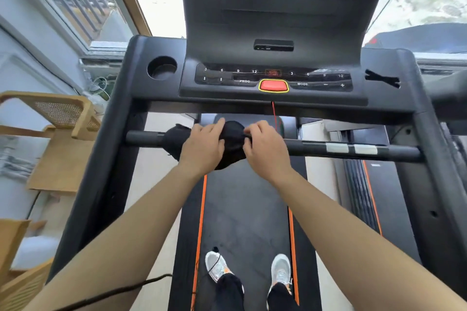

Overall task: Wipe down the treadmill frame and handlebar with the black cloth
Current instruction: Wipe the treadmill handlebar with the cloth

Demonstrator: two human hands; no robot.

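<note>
Head view: my two hands on the bar, me standing on the belt (242,209).
Cloth (231,141): black, draped over the bar (316,147), left of its middle.
Left hand (203,145): closed on the cloth, pressing it to the bar.
Right hand (266,145): just beside my left, fingers pinching the cloth's right edge.
Frame (101,159): dark uprights left and right of the belt.
Console (274,78): far side, red button (273,85) at centre.
Cup holder (161,68): far left.

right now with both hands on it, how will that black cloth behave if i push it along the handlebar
The black cloth looks soft and floppy: it drapes over the handlebar and sags below it. It will probably bunch rather than slide flat. Left hand and right hand both clasp it, so it likely needs steady grip.
</note>
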